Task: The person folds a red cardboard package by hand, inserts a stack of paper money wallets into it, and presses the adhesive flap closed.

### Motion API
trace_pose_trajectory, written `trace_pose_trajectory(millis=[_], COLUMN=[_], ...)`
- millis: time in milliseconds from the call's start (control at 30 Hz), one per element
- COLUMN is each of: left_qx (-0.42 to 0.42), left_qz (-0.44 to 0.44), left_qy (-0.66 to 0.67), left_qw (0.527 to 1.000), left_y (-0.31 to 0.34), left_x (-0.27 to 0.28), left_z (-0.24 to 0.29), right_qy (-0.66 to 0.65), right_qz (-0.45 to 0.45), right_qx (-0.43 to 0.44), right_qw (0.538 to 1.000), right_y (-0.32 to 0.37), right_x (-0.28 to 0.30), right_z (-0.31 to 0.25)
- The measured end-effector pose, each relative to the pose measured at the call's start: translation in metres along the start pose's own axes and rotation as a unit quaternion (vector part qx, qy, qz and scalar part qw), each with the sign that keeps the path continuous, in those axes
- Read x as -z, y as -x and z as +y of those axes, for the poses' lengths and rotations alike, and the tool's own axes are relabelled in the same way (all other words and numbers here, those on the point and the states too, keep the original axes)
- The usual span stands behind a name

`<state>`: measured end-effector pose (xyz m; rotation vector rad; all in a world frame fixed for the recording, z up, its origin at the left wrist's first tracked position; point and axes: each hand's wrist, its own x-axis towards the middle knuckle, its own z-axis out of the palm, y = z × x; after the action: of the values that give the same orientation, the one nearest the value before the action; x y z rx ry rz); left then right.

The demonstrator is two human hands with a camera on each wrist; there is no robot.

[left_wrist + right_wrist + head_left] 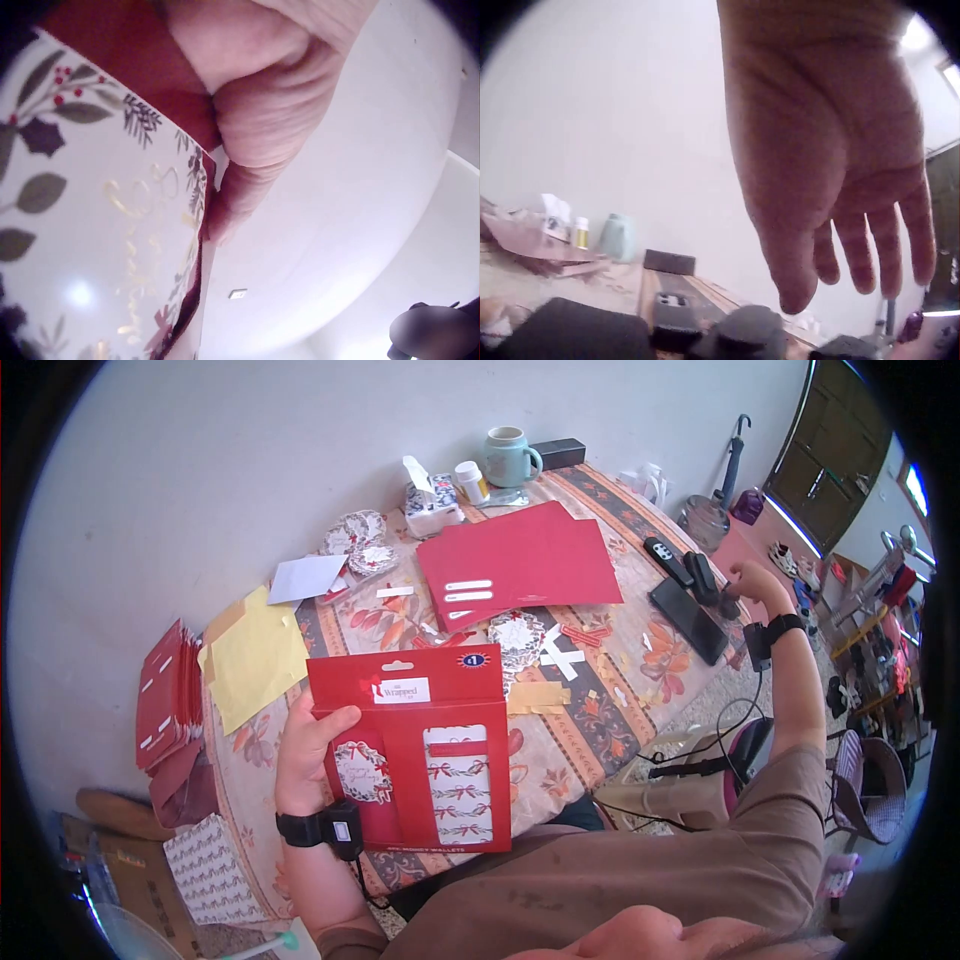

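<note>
The left hand grips the left edge of a red cardboard package, thumb on its front. Its window shows a white wreath-and-bow pattern, and a round greeting tag sits at its left. In the left wrist view the hand holds the edge beside the leaf-printed tag. The right hand is over the table's right edge, near black objects and a phone. The right wrist view shows that hand empty, its fingers extended downward.
Large red envelopes lie at the table's middle back, near a tissue box, a bottle and a mug. Yellow sheets and stacked red envelopes are at the left. Paper scraps and tape strips lie behind the package.
</note>
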<state>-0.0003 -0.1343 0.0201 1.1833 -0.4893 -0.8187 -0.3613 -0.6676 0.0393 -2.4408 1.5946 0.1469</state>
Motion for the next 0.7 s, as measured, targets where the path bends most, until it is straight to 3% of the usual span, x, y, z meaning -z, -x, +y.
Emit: trace_pose_trajectory(millis=[33, 67, 100, 167, 233, 300, 400, 500, 567, 600, 667, 700], left_qx=[0.000, 0.001, 0.002, 0.003, -0.006, 0.020, 0.031, 0.035, 0.035, 0.034, 0.029, 0.027], left_qz=[0.005, 0.010, -0.006, -0.014, -0.034, -0.052, -0.052, -0.062, -0.073, -0.071, -0.084, -0.083], left_qy=[-0.008, -0.016, -0.001, -0.014, -0.041, -0.051, -0.051, -0.046, -0.031, -0.032, -0.044, -0.045], left_qw=[1.000, 1.000, 1.000, 1.000, 0.999, 0.997, 0.997, 0.996, 0.996, 0.996, 0.995, 0.995], left_y=[-0.001, -0.002, -0.004, -0.006, -0.006, -0.010, -0.014, -0.013, -0.013, -0.012, -0.011, -0.010], left_x=[-0.002, -0.004, -0.003, -0.007, -0.015, -0.017, -0.019, -0.020, -0.018, -0.019, -0.022, -0.023], left_z=[-0.001, -0.003, -0.006, -0.010, -0.012, -0.014, -0.018, -0.016, -0.018, -0.016, -0.012, -0.010], right_qy=[-0.001, 0.041, 0.081, -0.095, -0.269, -0.367, -0.292, -0.273, -0.196, -0.195, -0.270, -0.269], right_qz=[0.001, 0.129, 0.253, 0.166, 0.117, -0.058, -0.207, -0.282, -0.419, -0.419, -0.545, -0.545], right_qx=[0.002, 0.104, 0.204, 0.241, 0.342, 0.425, 0.470, 0.456, 0.398, 0.401, 0.383, 0.384], right_qw=[1.000, 0.985, 0.942, 0.951, 0.893, 0.825, 0.807, 0.799, 0.792, 0.791, 0.695, 0.695], right_y=[-0.007, -0.018, -0.025, 0.035, 0.090, 0.120, 0.149, 0.148, 0.143, 0.141, 0.134, 0.139], right_x=[-0.004, -0.012, -0.018, 0.008, 0.008, -0.004, -0.018, -0.030, -0.030, -0.037, -0.051, -0.048], right_z=[0.000, 0.003, 0.001, -0.090, -0.160, -0.203, -0.251, -0.284, -0.300, -0.304, -0.312, -0.315])
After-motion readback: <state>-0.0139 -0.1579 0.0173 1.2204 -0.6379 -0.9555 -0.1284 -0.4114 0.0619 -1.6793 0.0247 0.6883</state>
